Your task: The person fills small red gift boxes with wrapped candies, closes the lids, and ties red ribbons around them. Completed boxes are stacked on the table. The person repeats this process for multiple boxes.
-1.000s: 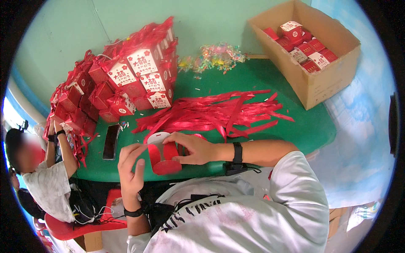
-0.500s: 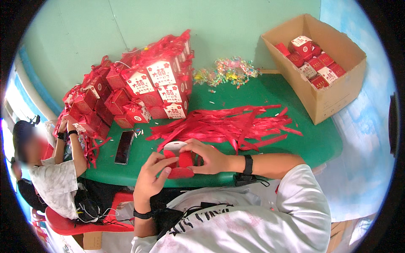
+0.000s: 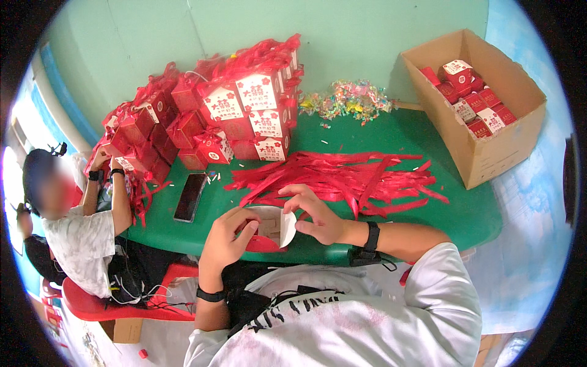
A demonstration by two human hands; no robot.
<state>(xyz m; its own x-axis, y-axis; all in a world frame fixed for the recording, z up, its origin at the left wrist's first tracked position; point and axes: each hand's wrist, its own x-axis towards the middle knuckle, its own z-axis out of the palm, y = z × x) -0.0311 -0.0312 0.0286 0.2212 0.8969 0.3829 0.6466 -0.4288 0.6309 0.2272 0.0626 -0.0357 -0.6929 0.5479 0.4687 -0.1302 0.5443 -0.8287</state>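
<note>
The person's left hand (image 3: 225, 243) is gripping the left edge of a small box (image 3: 270, 232), its fingers bending closed with thumb and forefinger pinching the card. The right hand (image 3: 321, 221) is holding its fingers loosely spread, with the thumb lying right beside a curved white flap (image 3: 288, 229); whether it is actually touching is hard to tell. The small box is sitting between the two sets of fingers, its pale inside showing and a red panel (image 3: 263, 246) facing the person.

Just beyond the fingers, a loose heap of red ribbons (image 3: 342, 177) is lying across the green surface (image 3: 391, 131). Left of the left fingers, a dark phone (image 3: 190, 197) is resting near some small white bits (image 3: 213, 177). Farther ahead and left, red-and-white boxes (image 3: 260, 125) are standing stacked, ribbon draping over their tops. A co-worker (image 3: 82, 248) is sitting far left of the fingers, hands close by the stack. Past the ribbons, colourful wrapped pieces (image 3: 354, 101) are lying piled by the wall. Far right of the fingers, an open carton (image 3: 498, 159) is holding more small boxes (image 3: 474, 104).
</note>
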